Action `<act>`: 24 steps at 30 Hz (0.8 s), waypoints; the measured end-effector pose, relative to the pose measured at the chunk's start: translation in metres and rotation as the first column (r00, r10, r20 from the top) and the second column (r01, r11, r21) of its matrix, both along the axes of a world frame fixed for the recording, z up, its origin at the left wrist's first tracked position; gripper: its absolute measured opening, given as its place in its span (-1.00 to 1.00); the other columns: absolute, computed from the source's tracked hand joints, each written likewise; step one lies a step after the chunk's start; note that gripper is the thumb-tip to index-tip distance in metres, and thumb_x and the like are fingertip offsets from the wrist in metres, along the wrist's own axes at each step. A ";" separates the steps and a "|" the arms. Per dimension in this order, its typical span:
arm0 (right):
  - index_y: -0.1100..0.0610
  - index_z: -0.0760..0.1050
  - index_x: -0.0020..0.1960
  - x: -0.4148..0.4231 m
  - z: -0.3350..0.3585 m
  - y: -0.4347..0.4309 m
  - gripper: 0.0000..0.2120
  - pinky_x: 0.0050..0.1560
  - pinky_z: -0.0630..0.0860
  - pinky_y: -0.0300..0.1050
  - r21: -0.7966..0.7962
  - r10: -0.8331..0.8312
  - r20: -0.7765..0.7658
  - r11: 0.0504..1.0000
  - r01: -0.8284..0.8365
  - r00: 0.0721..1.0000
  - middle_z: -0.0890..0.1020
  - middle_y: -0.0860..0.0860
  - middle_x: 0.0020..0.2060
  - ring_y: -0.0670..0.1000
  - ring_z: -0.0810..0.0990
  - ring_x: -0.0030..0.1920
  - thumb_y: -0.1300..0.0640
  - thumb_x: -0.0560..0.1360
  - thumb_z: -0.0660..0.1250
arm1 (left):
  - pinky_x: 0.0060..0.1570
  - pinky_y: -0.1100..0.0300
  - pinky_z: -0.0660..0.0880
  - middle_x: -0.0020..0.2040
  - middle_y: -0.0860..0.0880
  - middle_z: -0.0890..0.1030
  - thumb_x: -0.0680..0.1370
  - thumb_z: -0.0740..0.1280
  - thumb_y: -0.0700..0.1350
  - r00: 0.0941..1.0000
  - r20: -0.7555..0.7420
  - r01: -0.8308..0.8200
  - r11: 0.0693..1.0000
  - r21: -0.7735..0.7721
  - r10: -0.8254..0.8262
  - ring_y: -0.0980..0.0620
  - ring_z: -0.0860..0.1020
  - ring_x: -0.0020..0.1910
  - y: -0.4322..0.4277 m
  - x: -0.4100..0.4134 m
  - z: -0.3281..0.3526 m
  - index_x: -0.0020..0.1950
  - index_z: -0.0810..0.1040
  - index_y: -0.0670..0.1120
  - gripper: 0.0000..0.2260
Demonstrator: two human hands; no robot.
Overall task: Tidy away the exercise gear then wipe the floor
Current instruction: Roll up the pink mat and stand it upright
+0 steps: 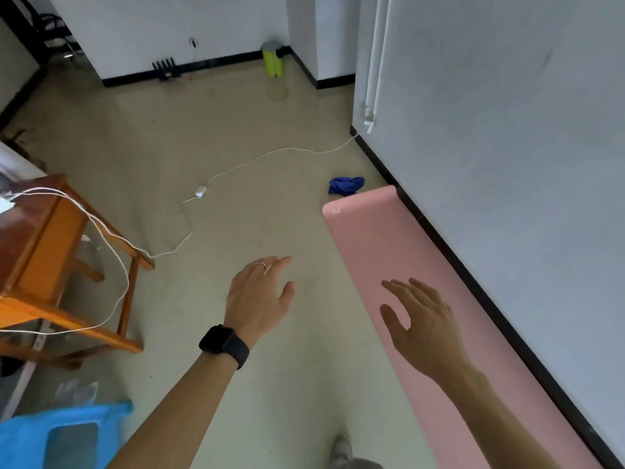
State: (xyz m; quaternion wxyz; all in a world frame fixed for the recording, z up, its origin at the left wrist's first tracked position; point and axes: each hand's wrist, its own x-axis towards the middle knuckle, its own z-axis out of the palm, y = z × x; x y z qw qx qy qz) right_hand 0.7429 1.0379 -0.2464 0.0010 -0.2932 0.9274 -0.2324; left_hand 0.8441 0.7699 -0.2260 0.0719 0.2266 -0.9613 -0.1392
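Observation:
A pink exercise mat [378, 238] lies unrolled on the floor along the right wall. A crumpled blue cloth [345, 185] sits on the floor just beyond the mat's far end. My left hand [258, 292], with a ring and a black watch on the wrist, hovers over the bare floor left of the mat, fingers relaxed and holding nothing. Above the middle of the mat my right hand [419, 323] is stretched out with fingers spread, empty.
A wooden table [44, 231] stands at the left with white cables draped over it. A white cord [257, 157] with a plug runs across the floor. A blue plastic stool [64, 438] is at the bottom left. A yellow-green bin [273, 59] stands by the far wall.

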 end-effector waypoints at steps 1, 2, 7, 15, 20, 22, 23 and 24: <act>-0.10 0.44 0.42 -0.013 -0.002 -0.013 -0.57 0.39 0.33 0.11 0.006 0.005 0.008 1.000 -0.005 1.000 0.53 -0.15 0.34 0.04 0.35 0.46 -0.16 0.58 0.17 | 0.37 0.09 0.28 0.39 0.03 0.50 0.60 0.26 0.01 1.000 0.001 -0.001 1.000 0.003 0.001 -0.01 0.37 0.42 -0.013 -0.012 -0.002 0.47 0.41 0.08 -0.58; -0.11 0.44 0.42 -0.024 -0.003 -0.025 -0.57 0.39 0.33 0.11 0.013 0.007 0.013 1.000 -0.007 1.000 0.53 -0.16 0.34 0.03 0.34 0.47 -0.16 0.58 0.18 | 0.37 0.08 0.29 0.39 0.03 0.50 0.60 0.26 0.01 1.000 0.008 0.000 1.000 0.000 0.000 -0.01 0.37 0.42 -0.024 -0.025 -0.006 0.47 0.41 0.08 -0.58; -0.11 0.41 0.44 -0.083 -0.018 -0.073 -0.58 0.42 0.29 0.09 0.049 -0.057 0.057 0.997 0.054 0.997 0.51 -0.16 0.36 0.02 0.32 0.48 -0.12 0.60 0.24 | 0.34 0.06 0.33 0.39 0.01 0.51 0.59 0.26 0.01 0.995 0.068 0.070 0.997 0.019 -0.071 -0.02 0.38 0.42 -0.080 -0.099 -0.031 0.48 0.40 0.07 -0.57; -0.07 0.44 0.43 -0.159 -0.035 -0.109 -0.59 0.40 0.37 0.16 0.062 -0.289 0.097 0.957 0.284 0.952 0.54 -0.11 0.34 0.06 0.37 0.46 -0.10 0.60 0.26 | 0.36 0.02 0.35 0.40 -0.01 0.49 0.60 0.25 0.01 0.926 0.131 0.346 0.935 0.074 -0.353 -0.04 0.38 0.42 -0.121 -0.266 -0.062 0.47 0.40 0.04 -0.57; -0.04 0.48 0.40 -0.210 -0.053 -0.098 -0.61 0.34 0.43 0.15 0.056 -0.421 0.115 0.907 0.417 0.900 0.58 -0.09 0.30 0.08 0.42 0.42 -0.09 0.60 0.25 | 0.29 0.00 0.40 0.35 -0.02 0.53 0.58 0.26 0.01 0.843 0.171 0.503 0.860 0.081 -0.509 -0.06 0.43 0.35 -0.103 -0.373 -0.079 0.46 0.41 0.03 -0.57; -0.05 0.46 0.41 -0.241 -0.063 -0.091 -0.60 0.35 0.42 0.14 0.077 -0.456 0.135 0.890 0.450 0.879 0.57 -0.10 0.31 0.07 0.41 0.43 -0.08 0.60 0.27 | 0.27 -0.01 0.42 0.33 -0.03 0.54 0.58 0.27 0.01 0.822 0.187 0.533 0.842 0.079 -0.538 -0.08 0.45 0.33 -0.093 -0.415 -0.089 0.46 0.42 0.02 -0.57; -0.05 0.46 0.41 -0.253 -0.067 -0.089 -0.59 0.36 0.41 0.14 0.085 -0.458 0.146 0.889 0.450 0.877 0.56 -0.11 0.32 0.07 0.39 0.44 -0.08 0.59 0.28 | 0.26 -0.01 0.43 0.34 -0.03 0.54 0.58 0.27 0.01 0.818 0.192 0.539 0.839 0.078 -0.543 -0.09 0.46 0.32 -0.089 -0.431 -0.093 0.46 0.42 0.01 -0.57; -0.05 0.45 0.42 -0.270 -0.073 -0.086 -0.59 0.36 0.41 0.13 0.092 -0.462 0.161 0.887 0.452 0.872 0.56 -0.11 0.32 0.06 0.39 0.44 -0.08 0.59 0.28 | 0.26 -0.01 0.43 0.34 -0.04 0.54 0.58 0.27 0.01 0.811 0.201 0.545 0.835 0.077 -0.549 -0.10 0.46 0.32 -0.085 -0.450 -0.099 0.46 0.42 0.01 -0.57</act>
